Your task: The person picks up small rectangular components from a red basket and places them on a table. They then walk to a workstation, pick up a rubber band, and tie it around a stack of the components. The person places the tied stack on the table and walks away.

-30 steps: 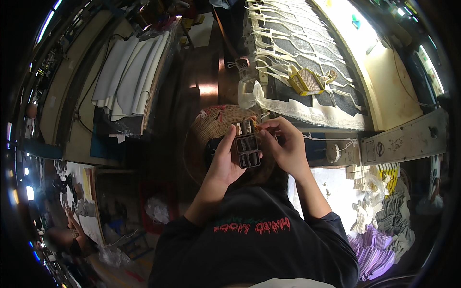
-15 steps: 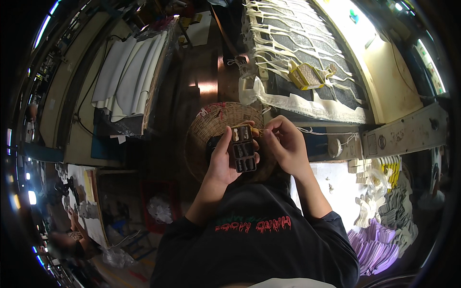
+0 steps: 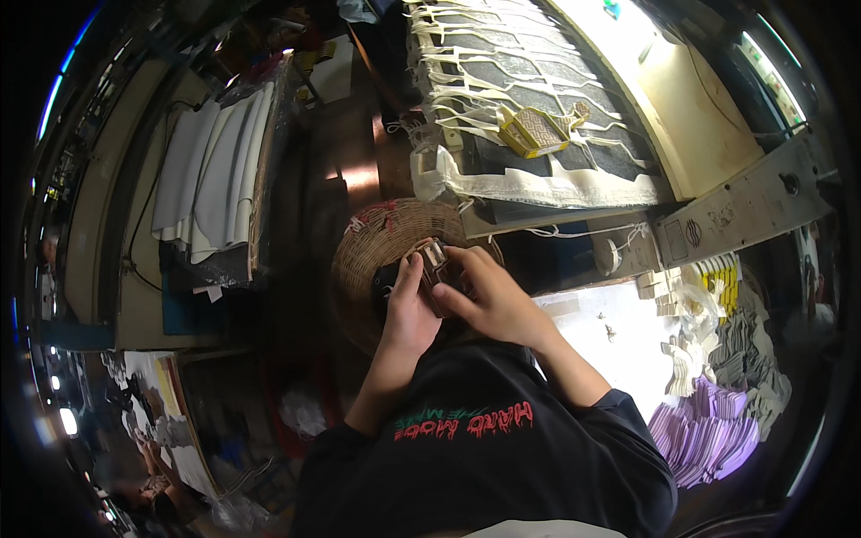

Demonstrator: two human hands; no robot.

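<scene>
Since a moment ago the right hand (image 3: pixel 489 300) has swung across the dark compartmented piece (image 3: pixel 434 269), covering most of it, so only its upper end with a pale insert shows. Below it sits the round woven basket (image 3: pixel 372 247), against the near edge of the bench draped in cream cloth (image 3: pixel 538 188). The left hand (image 3: pixel 408 309) grips the piece from the left, and the right hand's fingers close over its front.

Craft workshop (stacked cut pieces (image 3: pixel 717 439))
</scene>
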